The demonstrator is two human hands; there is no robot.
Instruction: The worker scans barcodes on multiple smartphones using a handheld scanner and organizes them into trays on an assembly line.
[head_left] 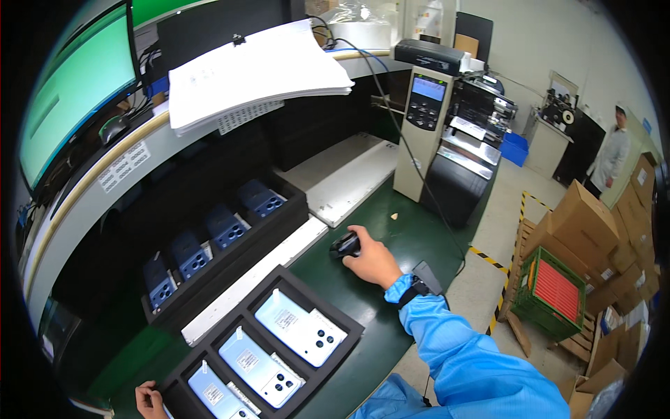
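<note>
A small black rounded device (344, 244) is on the green bench top, and my right hand (372, 260) is closed round its near side. My fingers hide much of it, so its exact kind cannot be made out. My left hand (149, 400) sits at the lower left with curled fingers, beside the left end of a black foam tray (354, 334). What its fingers hold is hidden. In the tray's slots lie several light-blue smartphones, among them a right-hand phone (296, 325) and a middle phone (255, 366), backs up, with labels on them.
A second black tray (241, 246) holds several darker blue phones behind a white bar (258, 276). The label printer (426, 119) stands at the far right of the bench, its cable hanging down. A paper stack (251, 80) lies on the shelf near a monitor (84, 91). Cartons (586, 220) and a green crate (551, 293) stand right.
</note>
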